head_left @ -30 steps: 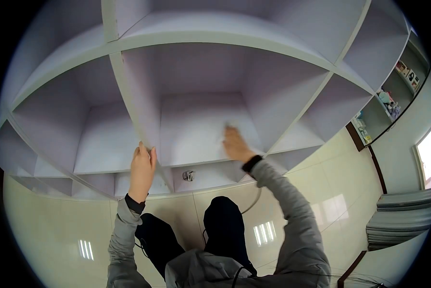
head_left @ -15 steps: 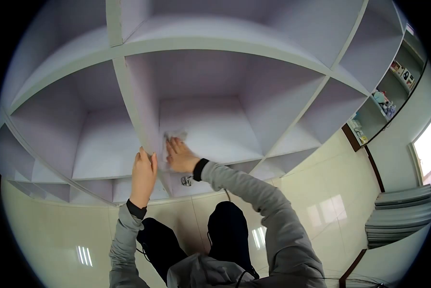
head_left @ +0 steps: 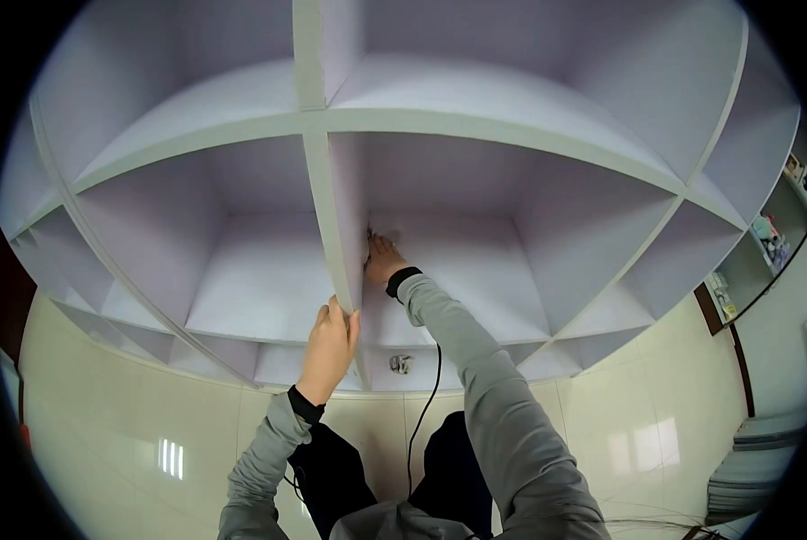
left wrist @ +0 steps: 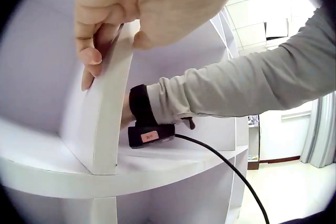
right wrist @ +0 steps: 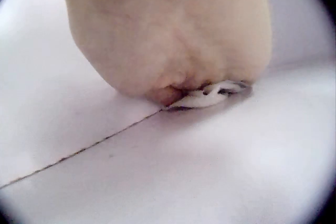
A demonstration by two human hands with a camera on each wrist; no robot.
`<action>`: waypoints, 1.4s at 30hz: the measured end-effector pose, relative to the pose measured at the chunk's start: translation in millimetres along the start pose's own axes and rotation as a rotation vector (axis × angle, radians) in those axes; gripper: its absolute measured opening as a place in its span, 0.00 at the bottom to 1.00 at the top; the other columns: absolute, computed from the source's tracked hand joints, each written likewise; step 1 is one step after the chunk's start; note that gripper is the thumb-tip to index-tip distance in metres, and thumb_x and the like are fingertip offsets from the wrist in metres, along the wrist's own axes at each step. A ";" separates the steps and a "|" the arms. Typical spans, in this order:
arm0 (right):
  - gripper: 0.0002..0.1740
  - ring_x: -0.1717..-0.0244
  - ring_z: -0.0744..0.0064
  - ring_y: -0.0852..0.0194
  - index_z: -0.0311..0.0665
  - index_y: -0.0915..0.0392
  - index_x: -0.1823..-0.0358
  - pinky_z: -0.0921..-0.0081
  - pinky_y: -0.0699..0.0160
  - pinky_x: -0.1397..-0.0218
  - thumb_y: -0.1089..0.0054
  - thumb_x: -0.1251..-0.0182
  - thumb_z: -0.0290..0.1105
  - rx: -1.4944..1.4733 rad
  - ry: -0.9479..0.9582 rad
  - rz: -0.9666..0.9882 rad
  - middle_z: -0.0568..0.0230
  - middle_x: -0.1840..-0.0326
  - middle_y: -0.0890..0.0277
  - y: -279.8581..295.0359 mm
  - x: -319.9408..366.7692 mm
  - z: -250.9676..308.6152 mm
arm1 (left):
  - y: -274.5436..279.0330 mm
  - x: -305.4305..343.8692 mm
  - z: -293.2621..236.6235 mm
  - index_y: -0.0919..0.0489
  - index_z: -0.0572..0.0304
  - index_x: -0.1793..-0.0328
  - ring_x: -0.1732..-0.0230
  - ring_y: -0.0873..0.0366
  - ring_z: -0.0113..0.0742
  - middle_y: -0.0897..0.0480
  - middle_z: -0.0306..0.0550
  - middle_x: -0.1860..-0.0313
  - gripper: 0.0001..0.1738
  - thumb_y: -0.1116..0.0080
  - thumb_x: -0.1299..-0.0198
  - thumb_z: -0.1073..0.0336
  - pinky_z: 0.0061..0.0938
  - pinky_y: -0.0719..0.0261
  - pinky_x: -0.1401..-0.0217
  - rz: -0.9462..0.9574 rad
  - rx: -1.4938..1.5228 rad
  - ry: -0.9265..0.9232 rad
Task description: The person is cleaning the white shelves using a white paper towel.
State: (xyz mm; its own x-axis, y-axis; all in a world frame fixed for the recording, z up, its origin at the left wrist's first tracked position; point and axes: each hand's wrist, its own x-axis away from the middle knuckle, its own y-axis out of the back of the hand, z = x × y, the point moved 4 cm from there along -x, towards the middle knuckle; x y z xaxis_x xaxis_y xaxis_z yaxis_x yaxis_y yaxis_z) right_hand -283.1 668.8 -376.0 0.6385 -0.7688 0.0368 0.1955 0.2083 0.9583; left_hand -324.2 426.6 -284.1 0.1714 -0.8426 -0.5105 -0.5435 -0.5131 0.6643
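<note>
My left hand (head_left: 329, 351) (left wrist: 157, 14) grips the front edge of a white upright divider (head_left: 321, 198) (left wrist: 109, 119), thumb on one side and fingers on the other. Deep inside the cubby to the right of it, my right hand (head_left: 385, 261) (right wrist: 173, 35) presses on the shelf board (head_left: 466, 279) (right wrist: 231, 166), near the divider's inner face, with its fingers extended. Beneath that hand lies a thin, crumpled whitish wipe or cloth (right wrist: 210, 97), mostly hidden by the palm. A thin dark line crosses the board beside it.
A crumpled greyish item (head_left: 401, 364) lies in the low compartment below. A black cable (head_left: 426, 405) (left wrist: 226, 161) hangs from my right wrist. Several small items (head_left: 768, 236) stand on shelves at the far right, with a grey stack (head_left: 754, 468) lower down.
My right hand has swept left across the shelf board, then reached deeper along the divider with the wipe. My left hand keeps its hold on the divider, while the head view has shifted.
</note>
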 end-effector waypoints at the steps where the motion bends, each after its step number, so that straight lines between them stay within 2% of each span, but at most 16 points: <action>1: 0.36 0.24 0.54 0.73 0.31 0.62 0.28 0.64 0.70 0.24 0.68 0.34 0.40 0.065 -0.030 -0.003 0.49 0.24 0.68 2.4 -10.8 -3.8 | 0.2 0.6 -0.1 0.37 0.79 0.51 0.71 0.26 0.57 0.26 0.66 0.67 0.17 0.51 0.38 0.70 0.40 0.28 0.69 0.000 0.005 -0.010; 3: 0.36 0.24 0.57 0.68 0.32 0.60 0.28 0.67 0.68 0.24 0.66 0.34 0.40 0.114 -0.073 -0.032 0.54 0.24 0.64 6.2 -30.4 -10.2 | -2.7 1.0 3.6 0.37 0.76 0.49 0.71 0.26 0.58 0.27 0.65 0.68 0.17 0.51 0.38 0.69 0.41 0.27 0.70 -0.013 0.001 -0.016; 6: 0.35 0.25 0.58 0.66 0.32 0.58 0.28 0.67 0.66 0.24 0.66 0.34 0.41 0.171 -0.086 -0.078 0.55 0.24 0.62 -3.1 -63.7 -24.7 | -3.8 -0.3 4.6 0.38 0.74 0.48 0.72 0.27 0.60 0.27 0.65 0.70 0.18 0.51 0.39 0.68 0.42 0.26 0.70 -0.003 0.013 -0.017; 7: 0.35 0.25 0.58 0.65 0.32 0.58 0.29 0.68 0.65 0.24 0.65 0.33 0.41 0.177 -0.058 -0.023 0.55 0.24 0.62 0.5 -68.5 -26.1 | -3.3 0.2 4.5 0.39 0.74 0.48 0.72 0.27 0.60 0.27 0.65 0.70 0.18 0.50 0.39 0.68 0.42 0.26 0.70 0.012 0.025 -0.011; 10: 0.33 0.25 0.53 0.64 0.29 0.57 0.30 0.65 0.61 0.25 0.67 0.32 0.38 0.200 -0.027 -0.106 0.51 0.25 0.61 6.2 -67.5 -27.4 | -0.7 -0.8 1.5 0.39 0.74 0.48 0.72 0.27 0.59 0.27 0.65 0.70 0.19 0.50 0.39 0.68 0.42 0.26 0.70 0.036 0.037 0.010; 16: 0.31 0.26 0.55 0.63 0.30 0.55 0.30 0.66 0.60 0.25 0.67 0.31 0.38 0.132 -0.055 -0.204 0.49 0.26 0.59 11.1 -75.9 -30.5 | -4.0 -1.2 4.8 0.38 0.76 0.49 0.72 0.27 0.58 0.28 0.64 0.71 0.19 0.50 0.39 0.68 0.42 0.26 0.71 -0.012 0.050 -0.043; 19: 0.31 0.26 0.58 0.61 0.34 0.52 0.30 0.68 0.60 0.25 0.65 0.32 0.37 0.143 -0.100 -0.159 0.55 0.26 0.56 17.2 -70.8 -31.7 | -8.6 1.3 9.3 0.38 0.77 0.48 0.72 0.26 0.58 0.28 0.64 0.70 0.19 0.50 0.39 0.67 0.42 0.25 0.71 -0.019 0.037 -0.034; 22: 0.29 0.28 0.55 0.57 0.33 0.49 0.31 0.67 0.57 0.26 0.65 0.33 0.35 -0.052 -0.102 -0.219 0.52 0.28 0.51 24.2 -60.0 -58.0 | -8.9 2.7 10.3 0.39 0.76 0.46 0.72 0.26 0.58 0.27 0.64 0.68 0.20 0.50 0.39 0.68 0.41 0.25 0.70 -0.028 0.000 -0.023; 24: 0.28 0.30 0.53 0.53 0.32 0.47 0.32 0.65 0.54 0.27 0.64 0.34 0.33 -0.006 -0.091 -0.284 0.50 0.31 0.46 32.8 -44.3 -100.0 | -8.0 2.3 9.8 0.39 0.76 0.46 0.72 0.26 0.58 0.27 0.64 0.68 0.21 0.50 0.38 0.68 0.41 0.25 0.71 -0.012 0.017 -0.017; 28: 0.28 0.28 0.55 0.55 0.29 0.46 0.33 0.66 0.51 0.28 0.65 0.33 0.31 -0.015 -0.463 -0.215 0.48 0.29 0.51 73.0 25.2 -204.5 | -7.3 2.4 9.8 0.40 0.77 0.45 0.72 0.26 0.58 0.28 0.65 0.67 0.21 0.51 0.38 0.68 0.40 0.25 0.71 -0.018 0.045 -0.031; 31: 0.28 0.27 0.55 0.58 0.29 0.48 0.32 0.66 0.54 0.27 0.68 0.31 0.35 0.218 -0.508 -0.155 0.48 0.26 0.56 89.0 59.6 -260.2 | -4.6 2.3 4.4 0.36 0.72 0.50 0.69 0.28 0.52 0.27 0.60 0.67 0.13 0.52 0.39 0.73 0.39 0.29 0.66 -0.018 0.094 0.047; 33: 0.32 0.26 0.54 0.61 0.31 0.56 0.29 0.65 0.61 0.25 0.71 0.30 0.41 0.768 -0.501 0.163 0.49 0.25 0.61 53.2 29.9 -318.4 | -9.7 0.4 13.0 0.38 0.74 0.47 0.70 0.27 0.54 0.28 0.63 0.68 0.17 0.51 0.39 0.71 0.40 0.28 0.69 -0.029 0.063 -0.010; 34: 0.32 0.26 0.54 0.61 0.31 0.56 0.29 0.65 0.61 0.25 0.71 0.30 0.41 0.769 -0.501 0.170 0.49 0.25 0.61 47.4 31.2 -320.9 | -10.1 2.3 12.7 0.40 0.77 0.45 0.71 0.27 0.57 0.29 0.65 0.68 0.21 0.51 0.39 0.70 0.41 0.26 0.71 -0.033 0.025 -0.058; 36: 0.36 0.25 0.53 0.67 0.32 0.63 0.28 0.64 0.69 0.24 0.72 0.30 0.46 0.226 -0.621 -0.163 0.49 0.24 0.66 47.5 31.0 -326.1 | -8.7 1.2 11.3 0.41 0.77 0.45 0.72 0.27 0.57 0.29 0.65 0.68 0.21 0.51 0.39 0.70 0.41 0.27 0.71 -0.017 0.033 -0.066; 39: 0.38 0.24 0.55 0.73 0.32 0.69 0.28 0.63 0.74 0.24 0.72 0.30 0.47 0.203 -0.553 -0.148 0.50 0.23 0.71 37.5 38.4 -335.8 | -3.7 0.4 5.2 0.40 0.77 0.45 0.72 0.27 0.58 0.29 0.65 0.68 0.21 0.51 0.39 0.70 0.42 0.27 0.71 -0.003 0.044 -0.067; 42: 0.38 0.23 0.53 0.78 0.31 0.69 0.28 0.62 0.77 0.24 0.72 0.30 0.47 0.269 -0.553 -0.017 0.49 0.23 0.74 48.7 82.7 -298.4 | -5.9 4.3 5.1 0.40 0.77 0.46 0.72 0.27 0.58 0.29 0.65 0.69 0.19 0.52 0.39 0.70 0.42 0.27 0.71 0.012 0.075 -0.014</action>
State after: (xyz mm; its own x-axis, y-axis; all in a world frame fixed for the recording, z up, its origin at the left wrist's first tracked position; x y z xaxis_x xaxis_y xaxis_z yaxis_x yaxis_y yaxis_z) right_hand 1.4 795.8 -410.8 0.1422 -0.9854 0.0936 -0.0384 0.0890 0.9953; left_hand -324.5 426.9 -293.0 0.1529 -0.8459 -0.5109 -0.6058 -0.4887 0.6279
